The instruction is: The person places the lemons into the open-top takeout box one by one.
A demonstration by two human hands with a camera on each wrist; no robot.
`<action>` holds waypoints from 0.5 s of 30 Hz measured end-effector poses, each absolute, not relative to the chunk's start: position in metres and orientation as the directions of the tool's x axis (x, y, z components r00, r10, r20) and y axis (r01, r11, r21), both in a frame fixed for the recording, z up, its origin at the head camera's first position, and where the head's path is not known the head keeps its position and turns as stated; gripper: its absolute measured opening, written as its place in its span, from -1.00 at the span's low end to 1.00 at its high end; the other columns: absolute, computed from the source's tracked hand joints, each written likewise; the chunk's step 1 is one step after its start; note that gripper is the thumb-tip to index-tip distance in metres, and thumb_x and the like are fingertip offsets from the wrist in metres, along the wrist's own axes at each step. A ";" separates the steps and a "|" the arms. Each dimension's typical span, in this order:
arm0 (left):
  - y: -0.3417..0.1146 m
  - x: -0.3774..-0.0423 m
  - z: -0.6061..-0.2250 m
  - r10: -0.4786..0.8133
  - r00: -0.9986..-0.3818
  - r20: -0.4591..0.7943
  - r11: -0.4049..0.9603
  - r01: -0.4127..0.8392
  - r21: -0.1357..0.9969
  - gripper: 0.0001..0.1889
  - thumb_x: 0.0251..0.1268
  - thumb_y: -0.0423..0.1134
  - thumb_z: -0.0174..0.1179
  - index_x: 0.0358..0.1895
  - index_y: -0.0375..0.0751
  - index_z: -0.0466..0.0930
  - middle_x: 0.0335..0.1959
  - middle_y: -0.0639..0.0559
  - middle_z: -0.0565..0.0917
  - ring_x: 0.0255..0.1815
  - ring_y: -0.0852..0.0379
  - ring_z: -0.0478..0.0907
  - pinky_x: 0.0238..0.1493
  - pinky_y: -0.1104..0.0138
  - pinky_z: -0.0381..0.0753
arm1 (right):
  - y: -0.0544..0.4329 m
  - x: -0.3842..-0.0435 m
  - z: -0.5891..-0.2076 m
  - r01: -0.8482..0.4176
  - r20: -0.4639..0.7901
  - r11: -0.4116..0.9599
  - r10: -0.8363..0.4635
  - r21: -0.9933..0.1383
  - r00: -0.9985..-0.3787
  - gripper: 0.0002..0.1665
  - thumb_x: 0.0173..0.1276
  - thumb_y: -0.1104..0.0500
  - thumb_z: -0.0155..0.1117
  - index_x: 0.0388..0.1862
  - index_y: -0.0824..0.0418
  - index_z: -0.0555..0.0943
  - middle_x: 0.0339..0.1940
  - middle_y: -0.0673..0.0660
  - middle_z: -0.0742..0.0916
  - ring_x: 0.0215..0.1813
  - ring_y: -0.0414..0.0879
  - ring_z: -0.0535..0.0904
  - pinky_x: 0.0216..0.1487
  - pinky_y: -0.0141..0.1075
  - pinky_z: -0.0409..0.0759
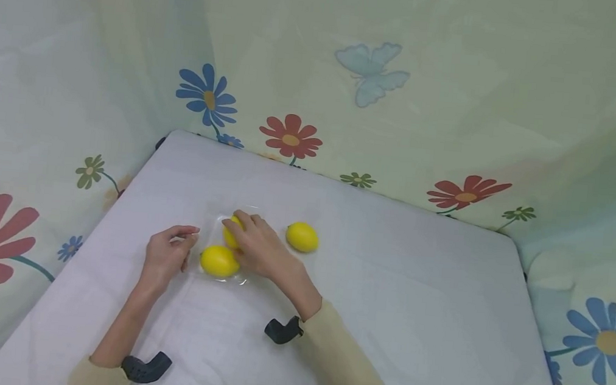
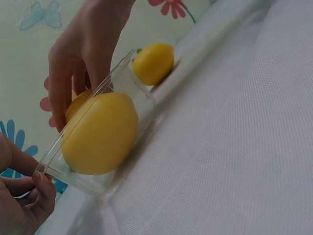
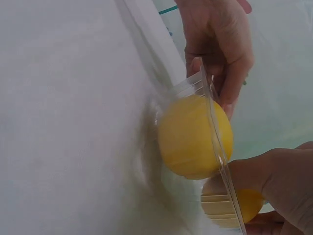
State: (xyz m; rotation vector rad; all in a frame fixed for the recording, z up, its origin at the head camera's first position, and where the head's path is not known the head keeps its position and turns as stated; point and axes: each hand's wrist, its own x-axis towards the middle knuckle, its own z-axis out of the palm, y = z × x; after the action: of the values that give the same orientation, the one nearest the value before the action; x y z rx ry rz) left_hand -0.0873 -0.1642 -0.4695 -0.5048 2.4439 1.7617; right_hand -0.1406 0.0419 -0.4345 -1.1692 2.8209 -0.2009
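Note:
A clear plastic box (image 2: pixel 87 183) stands on the white table, with a yellow lemon (image 1: pixel 219 262) lying inside at its near end. My left hand (image 1: pixel 163 256) pinches the box's rim at the left side between thumb and fingers, as the left wrist view shows. From above, my right hand (image 1: pixel 263 248) reaches into the far part of the box and grips a second lemon (image 1: pixel 232 232), partly covered by the fingers. A third lemon (image 1: pixel 302 237) lies on the table just right of the box.
The white-covered table (image 1: pixel 412 324) stretches to the right and toward me. Behind it hangs a pale curtain (image 1: pixel 431 105) printed with flowers and a butterfly, which also closes off both sides. A dark wrist mount (image 1: pixel 146 368) sits on each forearm.

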 end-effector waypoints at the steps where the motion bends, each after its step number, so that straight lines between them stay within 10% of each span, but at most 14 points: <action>1: -0.164 -0.087 -0.470 -0.213 -0.942 -0.260 0.277 -0.313 0.909 -0.65 0.55 -0.22 0.09 0.25 -0.30 0.60 -0.20 -0.26 0.65 -0.69 0.19 0.36 -0.61 0.39 0.43 | 0.041 -0.142 -0.435 -0.705 -0.038 0.697 -0.714 -0.132 -0.699 -0.31 0.43 0.09 0.39 0.50 0.03 0.41 0.49 0.16 0.46 0.39 0.08 0.48 0.44 -0.16 0.49; 15: -0.163 -0.089 -0.469 -0.206 -0.949 -0.240 0.268 -0.290 0.919 -0.65 0.53 -0.24 0.13 0.23 -0.32 0.61 -0.13 -0.29 0.67 -0.71 0.23 0.35 -0.64 0.40 0.40 | 0.040 -0.148 -0.440 -0.695 -0.139 0.710 -0.704 -0.117 -0.696 -0.35 0.49 0.07 0.31 0.51 0.00 0.41 0.53 0.16 0.44 0.45 0.12 0.42 0.53 -0.02 0.38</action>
State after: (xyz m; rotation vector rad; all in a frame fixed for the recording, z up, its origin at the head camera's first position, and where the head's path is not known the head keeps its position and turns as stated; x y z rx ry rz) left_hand -0.0891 -0.1630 -0.4687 -0.4796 2.4433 1.7956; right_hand -0.1476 0.0398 -0.4402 -1.1321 2.7418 -0.0816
